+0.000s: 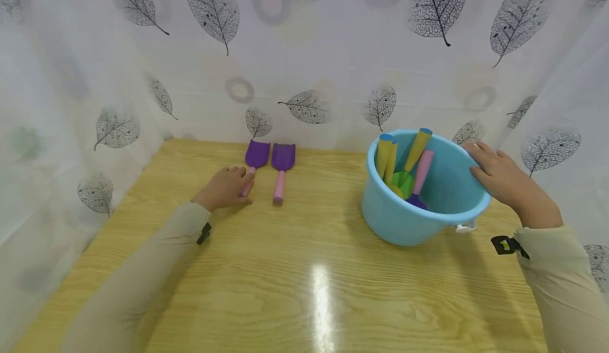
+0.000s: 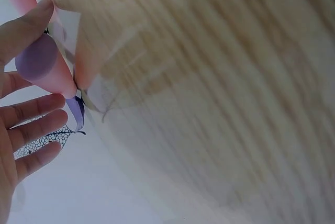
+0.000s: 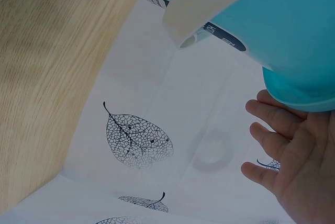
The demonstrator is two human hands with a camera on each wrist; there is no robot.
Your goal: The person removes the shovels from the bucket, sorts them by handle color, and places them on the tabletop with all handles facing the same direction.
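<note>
Two purple-bladed toy shovels with pink handles lie side by side on the table's left half. My left hand (image 1: 227,188) is at the left shovel (image 1: 257,154), its handle between thumb and index finger; the other fingers are spread in the left wrist view. The right shovel (image 1: 283,157) lies untouched. My right hand (image 1: 516,184) holds the rim of a light blue bucket (image 1: 404,221), thumb over the inner side and fingers outside, spread in the right wrist view. Inside the bucket stand several toy tools with yellow handles (image 1: 418,149) and one with a pink handle (image 1: 423,170).
The wood-grain table (image 1: 266,279) has a light glare near its front middle. A white leaf-print curtain (image 1: 323,67) hangs behind and along both sides. A white bucket handle (image 3: 209,4) hangs on the bucket's outer side.
</note>
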